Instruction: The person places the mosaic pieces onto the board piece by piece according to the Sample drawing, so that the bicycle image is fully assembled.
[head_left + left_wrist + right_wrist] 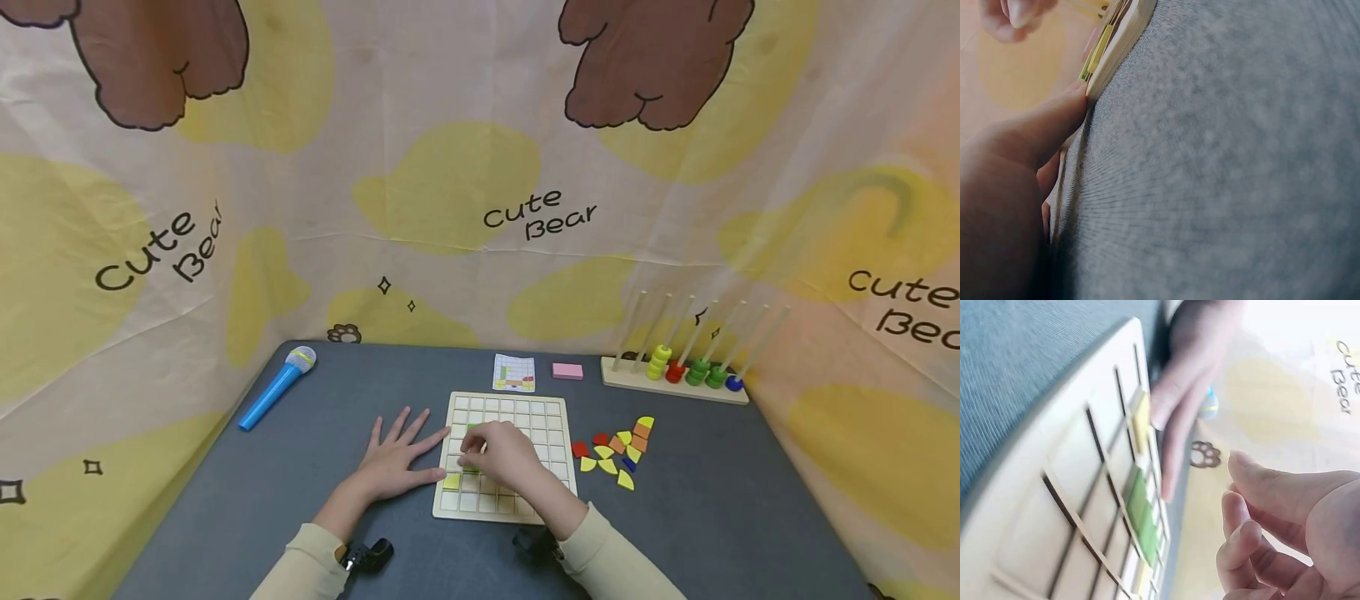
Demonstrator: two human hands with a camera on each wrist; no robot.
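Grid board [537, 421]: flat on the dark table [712, 517], nearly square, so no long axis to speak of; from where I stand, it lies straight below the right fingers

Right hand [501, 454]: poised over the board's left half, the nearer to its middle

Green pieces [1140, 503]: set in the board under the right hand, their run pointing away from the person; that small drop from fingertips to grid looks like what matters

Right fingers: curled, thumb and forefinger close together (no piece shows there, though I cannot tell whether something small is hidden)

Left hand [393, 467]: fingers spread apart, thumb touching the board's left edge

Loose pieces [607, 467]: scattered just beyond its right edge
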